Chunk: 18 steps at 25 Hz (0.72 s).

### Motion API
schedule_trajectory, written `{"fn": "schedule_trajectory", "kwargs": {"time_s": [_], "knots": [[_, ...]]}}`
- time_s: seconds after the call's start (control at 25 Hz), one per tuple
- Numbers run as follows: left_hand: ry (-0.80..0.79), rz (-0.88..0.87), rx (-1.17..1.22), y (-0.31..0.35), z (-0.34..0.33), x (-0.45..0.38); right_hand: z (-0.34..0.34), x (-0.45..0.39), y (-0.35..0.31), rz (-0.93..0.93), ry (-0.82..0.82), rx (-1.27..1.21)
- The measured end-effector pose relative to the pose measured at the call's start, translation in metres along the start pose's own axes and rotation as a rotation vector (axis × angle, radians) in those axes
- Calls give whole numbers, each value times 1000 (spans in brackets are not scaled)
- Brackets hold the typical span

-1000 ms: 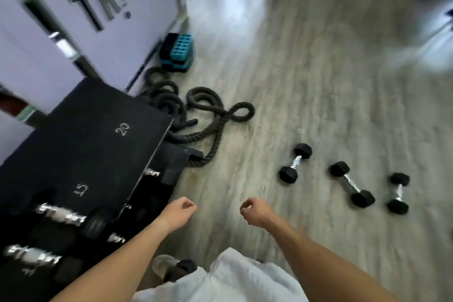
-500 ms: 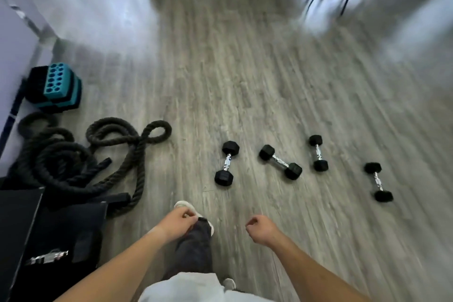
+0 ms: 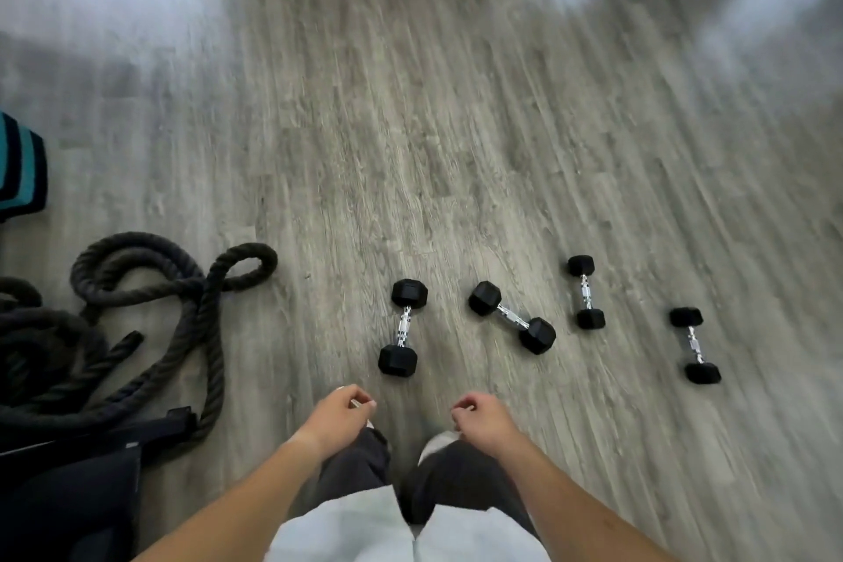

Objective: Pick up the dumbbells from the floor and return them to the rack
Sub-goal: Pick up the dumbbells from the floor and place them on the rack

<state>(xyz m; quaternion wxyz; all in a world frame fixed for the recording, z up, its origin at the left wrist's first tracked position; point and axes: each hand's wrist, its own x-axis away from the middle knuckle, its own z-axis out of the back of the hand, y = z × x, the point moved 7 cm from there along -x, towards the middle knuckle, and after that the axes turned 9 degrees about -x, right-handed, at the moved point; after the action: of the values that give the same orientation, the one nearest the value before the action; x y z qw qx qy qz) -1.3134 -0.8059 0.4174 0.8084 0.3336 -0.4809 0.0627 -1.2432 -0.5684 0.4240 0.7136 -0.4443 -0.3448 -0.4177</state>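
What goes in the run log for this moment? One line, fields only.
phase: approach | left hand: empty | right hand: empty | dumbbells: four on floor, none lifted | nearest: leftmost

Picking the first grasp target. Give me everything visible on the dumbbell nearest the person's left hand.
The nearest dumbbell has two black hexagonal heads, rubbery-looking, joined by a short chrome handle with a ribbed grip. It lies flat on the grey wood-look floor, roughly lengthwise to the viewer, far head tipped slightly right. It is leftmost of four, apart from its angled neighbour. Nothing touches it; the left hand hangs just short of its near head, holding nothing.
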Motion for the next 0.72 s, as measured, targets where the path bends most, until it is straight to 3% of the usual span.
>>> {"fn": "schedule_trajectory", "kwargs": {"time_s": [0.16,0.4,0.72], "knots": [[-27,91,94,-20,-30,-67,-32,-90,-21,-41,-97,-24],[-14,217,220,-70,-113,-209,-89,-282,4,-133,-184,-16],[19,357,402,-146,-194,-384,-177,-542,46,-312,-43,-168]]}}
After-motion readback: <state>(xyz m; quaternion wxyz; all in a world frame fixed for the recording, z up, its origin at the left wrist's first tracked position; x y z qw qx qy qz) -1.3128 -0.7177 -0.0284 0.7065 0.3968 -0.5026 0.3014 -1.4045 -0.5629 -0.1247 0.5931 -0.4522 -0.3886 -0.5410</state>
